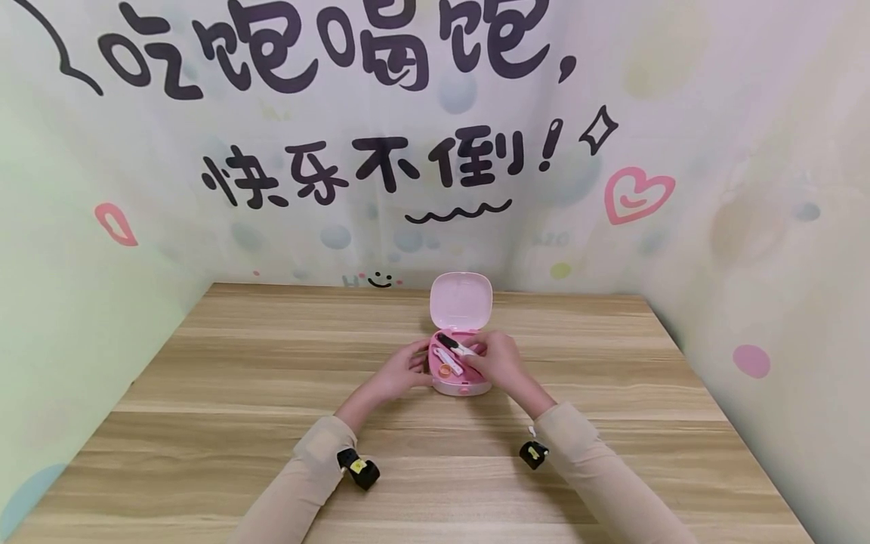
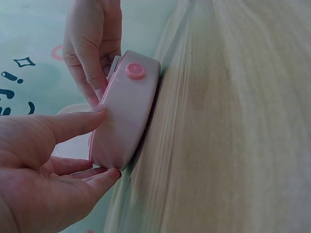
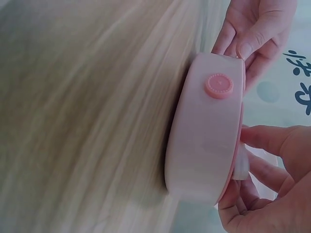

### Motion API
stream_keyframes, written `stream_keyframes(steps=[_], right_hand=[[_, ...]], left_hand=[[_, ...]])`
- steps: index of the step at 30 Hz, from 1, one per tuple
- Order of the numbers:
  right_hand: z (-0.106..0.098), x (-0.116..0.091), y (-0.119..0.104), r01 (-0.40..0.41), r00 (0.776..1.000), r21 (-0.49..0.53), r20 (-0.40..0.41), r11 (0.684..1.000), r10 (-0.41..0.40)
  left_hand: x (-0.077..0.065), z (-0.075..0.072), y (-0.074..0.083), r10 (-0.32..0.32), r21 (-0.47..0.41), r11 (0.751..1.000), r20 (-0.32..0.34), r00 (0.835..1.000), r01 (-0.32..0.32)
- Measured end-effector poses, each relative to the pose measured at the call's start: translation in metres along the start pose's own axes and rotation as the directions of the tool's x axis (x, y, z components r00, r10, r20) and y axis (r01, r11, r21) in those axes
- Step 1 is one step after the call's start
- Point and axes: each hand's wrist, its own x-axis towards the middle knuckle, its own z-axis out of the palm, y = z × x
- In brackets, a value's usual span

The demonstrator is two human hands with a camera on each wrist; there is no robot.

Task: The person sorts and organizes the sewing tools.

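Observation:
A small pink case (image 1: 462,390) stands on the table with its lid (image 1: 461,301) raised at the back. My left hand (image 1: 401,370) holds the case by its left side; in the left wrist view the thumb lies at the rim and the fingertips reach its lower edge. Over the right half of the case, my right hand (image 1: 499,359) pinches a slim white tool with a black end (image 1: 450,342), its kind unclear. Beneath that tool lie a white stick-like piece (image 1: 447,361) and a small orange ring-shaped item (image 1: 445,371). A round pink button (image 3: 219,86) marks the case front.
The wood-grain table (image 1: 285,332) extends around the case on all sides. Behind it hangs a printed backdrop (image 1: 381,249) with large black writing, close to the raised lid. Black wrist cameras (image 1: 362,470) sit on both sleeves.

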Motion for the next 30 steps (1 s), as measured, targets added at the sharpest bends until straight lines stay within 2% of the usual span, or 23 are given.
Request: stream_keyframes(steps=[14,25,30], right_hand=[[0.0052,-0.0004,-0.002,0.001,1.0,-0.015,-0.027,1.0,-0.002],[0.0018,-0.0014,-0.0013,-0.015,1.0,0.026,-0.003,1.0,0.015],[-0.0019,-0.0047,0.0009,0.004,1.0,0.048,-0.008,0.999,-0.003]], left_hand=[[-0.0007,-0.0009,0.0016,0.013,-0.006,1.0,0.016,1.0,-0.013],[-0.0001,-0.0009,0.0027,0.019,-0.008,1.0,0.012,1.0,-0.019],[-0.0006,-0.0002,0.0026,0.016,0.002,1.0,0.008,1.0,-0.016]])
